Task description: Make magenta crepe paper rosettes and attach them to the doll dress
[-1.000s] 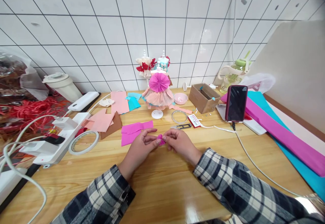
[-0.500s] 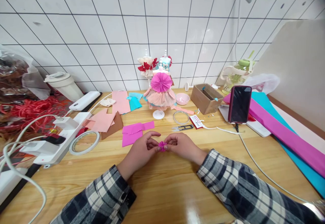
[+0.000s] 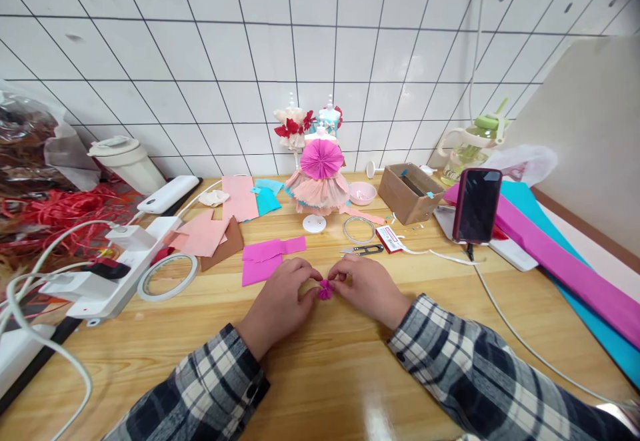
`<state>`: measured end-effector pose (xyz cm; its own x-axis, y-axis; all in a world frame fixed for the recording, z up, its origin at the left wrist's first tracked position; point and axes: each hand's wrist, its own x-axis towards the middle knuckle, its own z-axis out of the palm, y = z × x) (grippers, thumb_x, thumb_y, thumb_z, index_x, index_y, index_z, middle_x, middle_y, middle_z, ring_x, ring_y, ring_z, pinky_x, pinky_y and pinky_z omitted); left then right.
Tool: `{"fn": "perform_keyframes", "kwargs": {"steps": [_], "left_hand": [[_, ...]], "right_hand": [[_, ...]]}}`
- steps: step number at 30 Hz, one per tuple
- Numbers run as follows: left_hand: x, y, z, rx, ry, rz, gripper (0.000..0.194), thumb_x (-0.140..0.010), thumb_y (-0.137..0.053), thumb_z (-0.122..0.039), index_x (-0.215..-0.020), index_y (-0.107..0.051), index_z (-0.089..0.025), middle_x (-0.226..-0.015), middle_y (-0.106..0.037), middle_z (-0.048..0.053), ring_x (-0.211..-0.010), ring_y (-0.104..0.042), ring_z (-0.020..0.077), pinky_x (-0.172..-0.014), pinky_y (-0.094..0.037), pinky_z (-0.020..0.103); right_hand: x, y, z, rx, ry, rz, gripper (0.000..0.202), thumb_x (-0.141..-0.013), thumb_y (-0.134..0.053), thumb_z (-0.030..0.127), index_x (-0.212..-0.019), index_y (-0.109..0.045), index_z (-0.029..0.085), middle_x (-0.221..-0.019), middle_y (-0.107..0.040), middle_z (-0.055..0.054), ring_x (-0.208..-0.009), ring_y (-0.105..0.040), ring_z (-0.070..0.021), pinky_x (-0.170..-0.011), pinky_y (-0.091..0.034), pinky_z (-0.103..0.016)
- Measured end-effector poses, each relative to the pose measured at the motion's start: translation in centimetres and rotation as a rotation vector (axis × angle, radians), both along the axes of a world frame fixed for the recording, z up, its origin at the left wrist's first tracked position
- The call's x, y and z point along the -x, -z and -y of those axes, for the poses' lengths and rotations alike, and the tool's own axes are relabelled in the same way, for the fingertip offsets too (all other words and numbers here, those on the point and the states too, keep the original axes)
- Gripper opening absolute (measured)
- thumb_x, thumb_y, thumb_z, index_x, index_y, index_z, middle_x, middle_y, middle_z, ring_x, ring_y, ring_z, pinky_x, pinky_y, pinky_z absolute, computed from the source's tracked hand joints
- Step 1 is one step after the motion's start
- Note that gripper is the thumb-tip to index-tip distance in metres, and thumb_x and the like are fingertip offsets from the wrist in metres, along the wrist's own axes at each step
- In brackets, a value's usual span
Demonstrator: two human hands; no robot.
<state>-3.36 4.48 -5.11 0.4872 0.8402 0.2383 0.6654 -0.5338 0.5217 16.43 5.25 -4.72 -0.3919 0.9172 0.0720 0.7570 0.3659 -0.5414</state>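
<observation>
A small magenta paper rosette (image 3: 325, 289) hangs between my two hands, just above the wooden table (image 3: 320, 374). My left hand (image 3: 286, 297) pinches its left edge between thumb and forefinger. From the other side, the fingertips of my right hand (image 3: 367, 289) grip the rosette's right edge. Magenta paper pieces (image 3: 263, 262) lie beyond my left hand. Black-handled thread snips (image 3: 367, 249) rest just past my right hand. Farther back stands a small dress form in a peach skirt (image 3: 319, 191), with a large magenta paper fan (image 3: 322, 159) on its front.
A tape roll (image 3: 168, 277), power strip (image 3: 123, 274) and cables lie left. Behind are peach paper (image 3: 240, 197), a pink bowl (image 3: 363, 193) and a cardboard box (image 3: 410, 193). An upright phone (image 3: 477, 205) and long coloured paper sheets (image 3: 575, 267) are on the right.
My left hand's fingers have curled in and its forefinger has come down to the rosette. In the view, the rosette appears slightly farther right, as the camera has shifted a little.
</observation>
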Motion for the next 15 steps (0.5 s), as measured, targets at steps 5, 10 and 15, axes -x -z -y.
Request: {"fn": "perform_keyframes", "kwargs": {"steps": [5, 10, 15], "left_hand": [[-0.40, 0.12, -0.08, -0.039, 0.043, -0.152, 0.019, -0.088, -0.050, -0.023, -0.091, -0.069, -0.022, -0.090, -0.063, 0.005, -0.086, -0.055, 0.0194, -0.076, -0.042, 0.033], [-0.43, 0.05, -0.13, -0.036, 0.037, -0.189, 0.018, -0.087, -0.052, -0.025, -0.085, -0.069, -0.022, -0.087, -0.065, 0.004, -0.084, -0.056, 0.0187, -0.076, -0.041, 0.033], [-0.34, 0.19, -0.09, -0.036, 0.027, -0.176, 0.017, -0.087, -0.053, -0.027, -0.086, -0.070, -0.022, -0.087, -0.066, 0.003, -0.085, -0.056, 0.0186, -0.077, -0.042, 0.033]], "right_hand": [[0.19, 0.41, 0.04, 0.002, -0.026, 0.076, 0.014, -0.082, -0.056, 0.024, -0.087, -0.068, 0.027, -0.081, -0.063, 0.001, -0.079, -0.057, -0.0131, -0.066, -0.034, -0.024], [-0.39, 0.15, -0.17, -0.025, 0.007, 0.211, 0.013, -0.081, -0.055, 0.023, -0.080, -0.067, 0.026, -0.078, -0.063, 0.001, -0.073, -0.056, -0.0136, -0.060, -0.031, -0.025], [-0.16, -0.41, 0.05, -0.094, -0.025, 0.160, 0.016, -0.086, -0.052, 0.028, -0.087, -0.067, 0.024, -0.084, -0.064, -0.001, -0.081, -0.057, -0.0143, -0.068, -0.035, -0.025]]}}
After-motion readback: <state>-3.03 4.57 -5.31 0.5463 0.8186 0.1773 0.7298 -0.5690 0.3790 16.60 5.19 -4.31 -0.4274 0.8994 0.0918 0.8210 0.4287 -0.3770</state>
